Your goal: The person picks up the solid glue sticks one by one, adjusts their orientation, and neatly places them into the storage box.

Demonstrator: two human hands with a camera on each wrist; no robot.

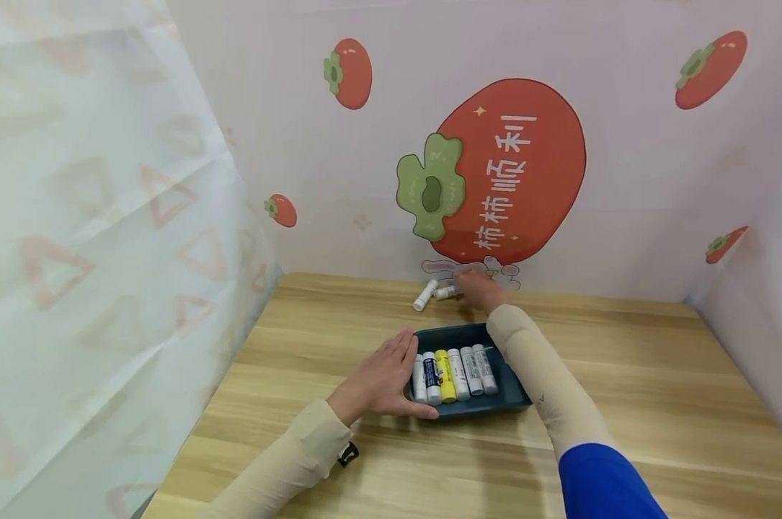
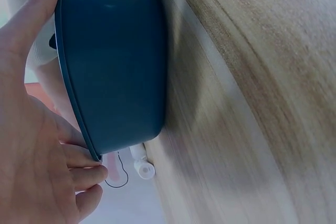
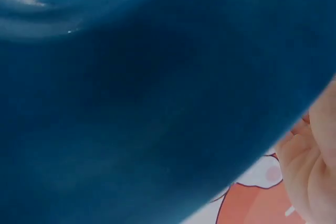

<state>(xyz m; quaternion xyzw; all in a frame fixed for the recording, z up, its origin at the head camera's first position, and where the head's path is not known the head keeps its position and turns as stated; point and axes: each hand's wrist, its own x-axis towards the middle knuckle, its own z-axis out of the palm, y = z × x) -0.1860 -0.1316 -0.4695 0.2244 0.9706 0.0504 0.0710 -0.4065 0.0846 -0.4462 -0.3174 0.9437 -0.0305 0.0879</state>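
A dark blue tray (image 1: 468, 336) stands on the table with several glue sticks in a row inside: mostly white ones, a navy-labelled one (image 1: 432, 378) and a yellow one (image 1: 445, 376). My left hand (image 1: 380, 378) holds the tray's left end, thumb at the front corner and fingers at the back one. Beyond the tray, two white glue sticks lie near the wall, one slanted (image 1: 426, 295) and one (image 1: 447, 292) beside my right hand (image 1: 480, 290). The right fingertips are hard to make out. In the right wrist view the tray (image 3: 157, 103) covers most of that hand.
The wooden table (image 1: 624, 375) runs back to a pale wall sheet printed with red persimmons (image 1: 546, 166). Patterned sheets hang along the left (image 1: 105, 216) and right sides. Within the tray, bare floor (image 1: 509, 389) shows right of the glue sticks.
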